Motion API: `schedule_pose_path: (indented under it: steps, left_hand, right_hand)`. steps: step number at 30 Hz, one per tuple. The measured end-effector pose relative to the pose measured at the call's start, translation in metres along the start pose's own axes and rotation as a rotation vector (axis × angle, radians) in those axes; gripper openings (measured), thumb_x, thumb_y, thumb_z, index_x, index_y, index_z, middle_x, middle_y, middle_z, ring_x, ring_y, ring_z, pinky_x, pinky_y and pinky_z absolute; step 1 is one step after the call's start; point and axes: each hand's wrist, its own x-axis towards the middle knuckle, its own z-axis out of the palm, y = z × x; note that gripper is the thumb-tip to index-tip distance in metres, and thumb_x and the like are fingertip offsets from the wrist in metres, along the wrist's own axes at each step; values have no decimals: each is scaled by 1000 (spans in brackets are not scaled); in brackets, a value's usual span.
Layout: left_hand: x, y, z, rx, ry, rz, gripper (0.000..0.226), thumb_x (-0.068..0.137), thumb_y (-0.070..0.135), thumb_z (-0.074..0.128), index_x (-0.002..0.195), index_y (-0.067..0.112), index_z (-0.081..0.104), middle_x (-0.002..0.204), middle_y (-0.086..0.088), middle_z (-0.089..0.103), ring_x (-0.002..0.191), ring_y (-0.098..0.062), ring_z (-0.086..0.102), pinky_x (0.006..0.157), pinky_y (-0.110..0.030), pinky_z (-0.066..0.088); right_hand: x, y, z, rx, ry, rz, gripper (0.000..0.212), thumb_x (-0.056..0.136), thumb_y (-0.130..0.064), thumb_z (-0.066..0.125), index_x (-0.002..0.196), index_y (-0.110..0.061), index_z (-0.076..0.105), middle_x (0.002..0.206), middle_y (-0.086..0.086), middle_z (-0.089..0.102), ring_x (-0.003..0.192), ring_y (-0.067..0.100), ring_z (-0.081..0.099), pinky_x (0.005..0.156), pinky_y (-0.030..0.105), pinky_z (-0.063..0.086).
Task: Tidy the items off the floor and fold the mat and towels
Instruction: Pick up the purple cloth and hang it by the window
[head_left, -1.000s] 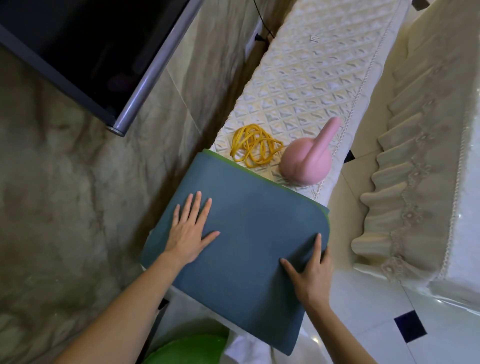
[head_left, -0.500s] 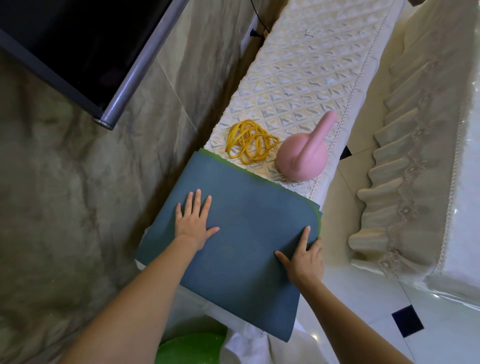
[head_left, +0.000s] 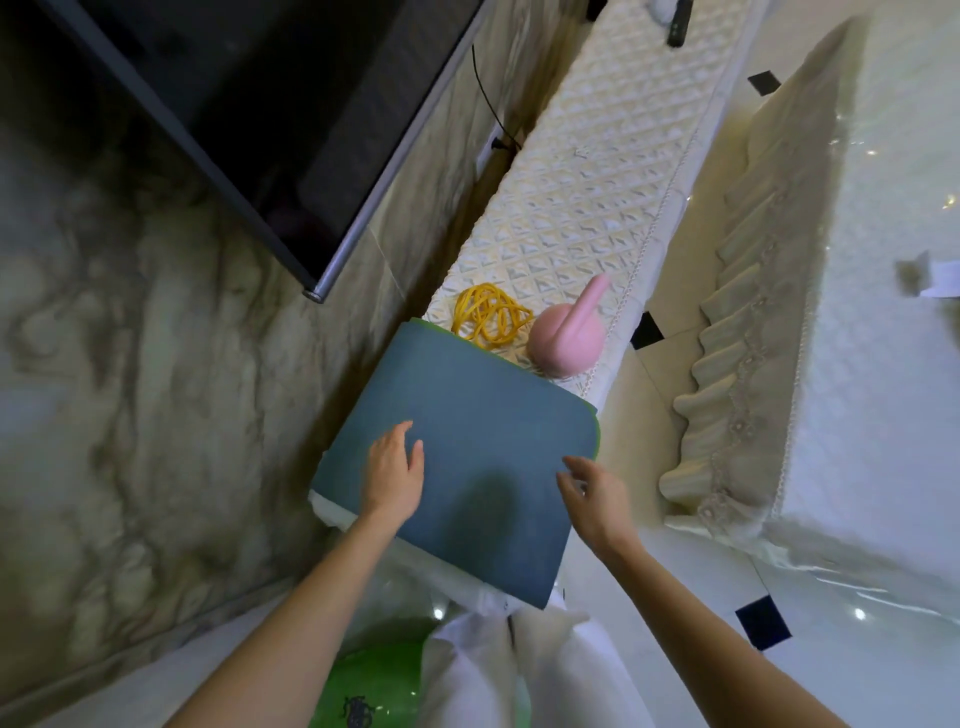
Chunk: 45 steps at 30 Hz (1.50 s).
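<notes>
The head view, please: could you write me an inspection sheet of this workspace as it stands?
Surface: long quilted cream bench along the marble wall.
Job's things: folded blue mat lies flat on the bench's near end, green edge showing; near corner overhangs.
Clutter: yellow coiled cord and pink kettlebell just beyond the mat; dark object at the bench's far end.
Hands: left hand and right hand over the mat with relaxed fingers, gripping nothing.
Cables: thin black cable down the wall.
Surroundings: dark TV, frilled cover, green object on the floor.
</notes>
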Motion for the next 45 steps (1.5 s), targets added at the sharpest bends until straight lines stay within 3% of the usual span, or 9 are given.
schedule_pose_path:
  steps: [3,6,10,15,26,30,33,36,45]
  left_hand:
    - [-33,28,-36,-410,2,-137,18,96,7,45,106,8,60,109,-13,65,104,-28,60,81,-24,46]
    - [-66,64,-76,-784,-22,-279,17,96,1,42,99,9,57,95,-11,64,76,-11,62,59,-9,43]
    - [-106,109,-132,-1010,-66,-189,24,96,2,40,90,16,58,88,-1,64,62,3,64,57,-8,43]
    - [-140,159,-193,-1132,-165,-29,21,96,5,41,96,17,60,81,6,71,72,-2,67,71,-18,44]
    - [-162,249,-232,-1125,-445,262,28,79,22,51,106,15,59,94,2,71,86,-9,67,72,-17,51]
    - [-176,291,-193,-1011,-611,310,29,76,22,53,103,15,61,93,1,72,87,-12,67,74,-19,52]
    - [-196,323,-155,-896,-735,326,20,87,15,50,104,15,61,96,-1,71,90,-15,66,83,-28,47]
    - [-224,354,-119,-802,-843,364,19,93,10,45,103,15,61,95,0,71,88,-12,67,81,-25,47]
    - [-321,427,-16,-628,-962,451,21,94,7,44,98,18,62,91,2,71,86,-12,66,75,-22,49]
  right_hand:
    - [-29,-33,-36,143,38,-57,23,92,-14,54,106,-2,67,106,12,70,98,26,65,89,35,49]
    - [-62,-64,-76,344,48,-123,15,91,-6,55,101,-7,66,94,6,68,84,12,66,81,22,50]
    - [-106,-94,-133,609,30,-160,17,92,3,49,104,3,61,85,10,65,61,-1,63,63,10,46]
    - [-163,-110,-190,818,87,-216,19,95,-8,50,107,-8,64,91,6,71,76,11,68,74,24,49]
    - [-250,-74,-252,1189,489,-165,23,97,-14,45,102,-10,66,92,8,72,84,22,69,71,26,54]
    - [-280,-39,-269,1232,683,-110,23,98,-15,43,101,-12,66,92,7,72,83,22,69,67,22,54]
    - [-306,-5,-274,1247,820,-56,23,98,-15,44,100,-13,66,92,7,73,83,21,70,69,23,54]
    - [-334,32,-275,1279,938,20,22,97,-16,44,99,-15,67,92,6,73,82,19,69,72,25,53]
    - [-394,149,-303,1325,1072,105,23,97,-13,44,99,-15,67,89,4,73,81,18,69,70,23,53]
